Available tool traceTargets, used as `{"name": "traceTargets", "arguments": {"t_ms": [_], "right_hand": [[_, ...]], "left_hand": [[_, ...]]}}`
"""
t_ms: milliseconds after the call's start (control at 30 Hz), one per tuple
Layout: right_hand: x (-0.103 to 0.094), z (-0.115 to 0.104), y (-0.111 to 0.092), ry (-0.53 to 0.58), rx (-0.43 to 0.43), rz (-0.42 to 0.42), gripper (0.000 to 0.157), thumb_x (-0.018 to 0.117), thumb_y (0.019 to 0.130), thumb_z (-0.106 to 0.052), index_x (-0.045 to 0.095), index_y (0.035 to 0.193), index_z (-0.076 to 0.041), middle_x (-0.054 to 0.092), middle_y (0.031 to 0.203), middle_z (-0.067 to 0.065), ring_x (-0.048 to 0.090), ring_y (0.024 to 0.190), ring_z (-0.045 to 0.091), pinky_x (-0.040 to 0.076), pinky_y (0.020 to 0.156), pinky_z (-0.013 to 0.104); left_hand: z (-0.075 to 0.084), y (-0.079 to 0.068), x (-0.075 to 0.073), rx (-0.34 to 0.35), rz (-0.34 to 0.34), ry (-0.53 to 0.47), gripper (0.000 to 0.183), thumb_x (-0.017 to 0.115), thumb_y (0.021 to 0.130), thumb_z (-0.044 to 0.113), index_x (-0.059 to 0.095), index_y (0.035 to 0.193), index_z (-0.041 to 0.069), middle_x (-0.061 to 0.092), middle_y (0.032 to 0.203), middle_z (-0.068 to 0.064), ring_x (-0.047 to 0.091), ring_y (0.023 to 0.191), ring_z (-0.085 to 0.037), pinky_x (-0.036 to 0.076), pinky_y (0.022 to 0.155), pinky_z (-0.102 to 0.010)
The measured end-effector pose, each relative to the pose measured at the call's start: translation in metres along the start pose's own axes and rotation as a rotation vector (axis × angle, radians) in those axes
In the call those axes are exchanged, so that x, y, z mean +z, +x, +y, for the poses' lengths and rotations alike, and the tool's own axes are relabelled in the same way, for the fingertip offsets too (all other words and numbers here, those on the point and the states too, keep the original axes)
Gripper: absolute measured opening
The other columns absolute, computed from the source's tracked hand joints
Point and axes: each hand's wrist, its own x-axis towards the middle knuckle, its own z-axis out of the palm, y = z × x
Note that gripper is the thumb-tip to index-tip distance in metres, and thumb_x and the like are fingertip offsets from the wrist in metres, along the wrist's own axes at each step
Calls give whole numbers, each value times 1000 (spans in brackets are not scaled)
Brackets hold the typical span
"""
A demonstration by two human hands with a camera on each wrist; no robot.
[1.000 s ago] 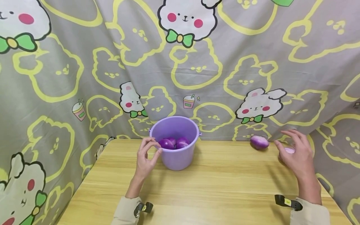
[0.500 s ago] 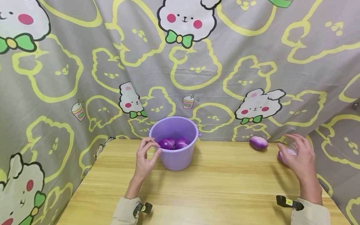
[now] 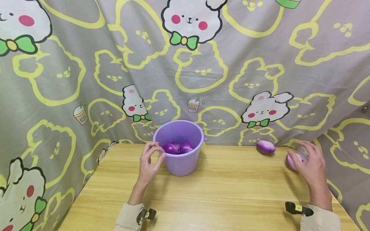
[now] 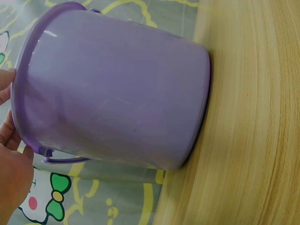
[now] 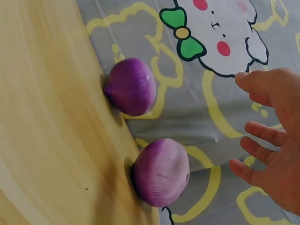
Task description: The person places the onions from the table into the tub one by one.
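A purple bucket (image 3: 182, 163) stands upright on the table with several purple onions (image 3: 187, 147) inside. My left hand (image 3: 149, 163) pinches its rim on the left side; the left wrist view shows the fingertips at the bucket's rim (image 4: 21, 93). Over at the right, my right hand (image 3: 311, 163) hovers above a pale purple onion (image 3: 291, 161), fingers spread and holding nothing. In the right wrist view that onion (image 5: 161, 172) sits apart from the fingertips. Another purple onion (image 3: 266, 147) lies just left of it, by the table's back edge.
The wooden table (image 3: 231, 189) backs onto a grey patterned curtain (image 3: 208, 73), which also hangs along both sides. The bucket's handle (image 4: 65, 161) hangs beside its rim.
My right hand has shifted slightly down and right, so more of the pale onion shows beneath it. My left hand keeps its grip on the bucket rim.
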Motion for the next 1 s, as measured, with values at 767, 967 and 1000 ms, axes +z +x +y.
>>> {"name": "traceTargets", "arguments": {"t_ms": [767,967,1000], "right_hand": [[2,34,-9,-46,78,-114,50,69,95,-20,55,137,5,38,146,37,29,135,63,17,111,76],[2,42,-8,-66,71,-122,52,69,94,-18,53,139,4,39,145,37,29,135,62,17,111,75],[2,43,-8,-68,73,-125,52,69,95,-18,53,139,4,39,146,38,29,135,62,17,112,75]], "left_hand": [[-1,-1,0,0,3,-5,20,73,82,-15,71,97,-2,56,108,-22,52,116,-27,40,113,-35],[0,0,1,-3,3,-5,20,73,82,-16,70,97,-3,56,108,-22,52,118,-26,40,114,-35],[0,0,1,-1,3,-5,20,73,82,-16,70,97,-4,56,108,-22,52,118,-27,40,114,-35]]}}
